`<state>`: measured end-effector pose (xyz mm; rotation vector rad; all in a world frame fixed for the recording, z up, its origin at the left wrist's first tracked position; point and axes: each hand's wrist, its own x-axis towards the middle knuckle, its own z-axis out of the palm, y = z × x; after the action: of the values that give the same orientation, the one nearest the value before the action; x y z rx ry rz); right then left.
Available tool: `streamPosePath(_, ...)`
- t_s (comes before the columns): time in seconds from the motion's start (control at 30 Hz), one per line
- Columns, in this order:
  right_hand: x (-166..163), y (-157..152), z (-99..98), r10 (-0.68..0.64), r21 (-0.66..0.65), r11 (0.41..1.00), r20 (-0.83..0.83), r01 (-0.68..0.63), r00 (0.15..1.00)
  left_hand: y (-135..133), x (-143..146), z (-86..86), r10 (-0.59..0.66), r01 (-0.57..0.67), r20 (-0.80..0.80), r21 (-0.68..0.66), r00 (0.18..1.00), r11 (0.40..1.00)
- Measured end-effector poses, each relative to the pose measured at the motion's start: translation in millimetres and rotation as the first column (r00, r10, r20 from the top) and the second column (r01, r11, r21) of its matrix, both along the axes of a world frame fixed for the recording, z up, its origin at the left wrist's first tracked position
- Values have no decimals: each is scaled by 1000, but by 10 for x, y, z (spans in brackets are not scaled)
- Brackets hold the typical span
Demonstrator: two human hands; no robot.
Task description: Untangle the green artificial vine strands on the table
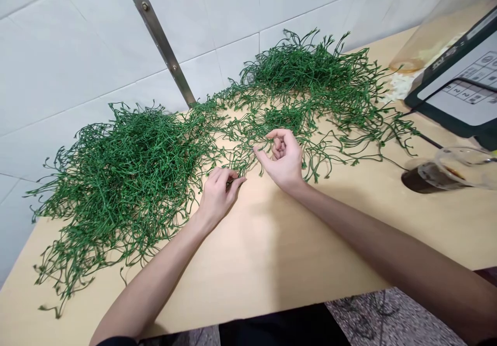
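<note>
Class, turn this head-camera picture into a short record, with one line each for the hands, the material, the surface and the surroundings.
Left hand: thumb and forefinger close together; whether they grip a stem is unclear
Right hand: thumb and forefinger apart, by loose stems
Material: thin green stems with branching tips, in a left pile and a right pile, loose ones between
Surface: pale wood-look table
Right side: clear cup of dark liquid; dark-framed button panel
Back: tiled wall, metal strip
</note>
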<state>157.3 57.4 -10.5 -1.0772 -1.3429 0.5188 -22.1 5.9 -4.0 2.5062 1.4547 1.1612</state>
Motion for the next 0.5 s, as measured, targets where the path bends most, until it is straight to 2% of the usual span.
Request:
streamPosePath(0.07, 8, -34, 22, -11, 119, 993, 62, 4, 998, -7, 4, 6, 7, -7, 0, 3, 1000, 1000)
streamPosePath(0.1, 12, -53, 34, -18, 220, 976, 101, -4, 995, -10, 5, 6, 18, -18, -6, 6, 1000, 1000)
streamPosePath(0.17, 13, -86, 48, -11, 428, 901, 181, -69, 983, -14, 4, 2, 52, -52, -26, 5, 998, 999)
streamPosePath(0.23, 2, -111, 42, 42, 547, 815, 276, -193, 960, -15, 1, -2, 73, -73, -46, 5, 996, 997)
streamPosePath(0.37, -43, -133, -10, 228, 517, 717, 461, -468, 858, -8, -5, 14, 42, -40, -28, 70, 999, 997)
streamPosePath(0.43, -57, -133, -28, 294, 481, 697, 485, -532, 824, -7, -1, 34, 10, -10, -1, 116, 1000, 993)
streamPosePath(0.5, -61, -128, -34, 321, 458, 705, 475, -542, 819, -12, 8, 55, -13, 9, 25, 148, 1000, 989)
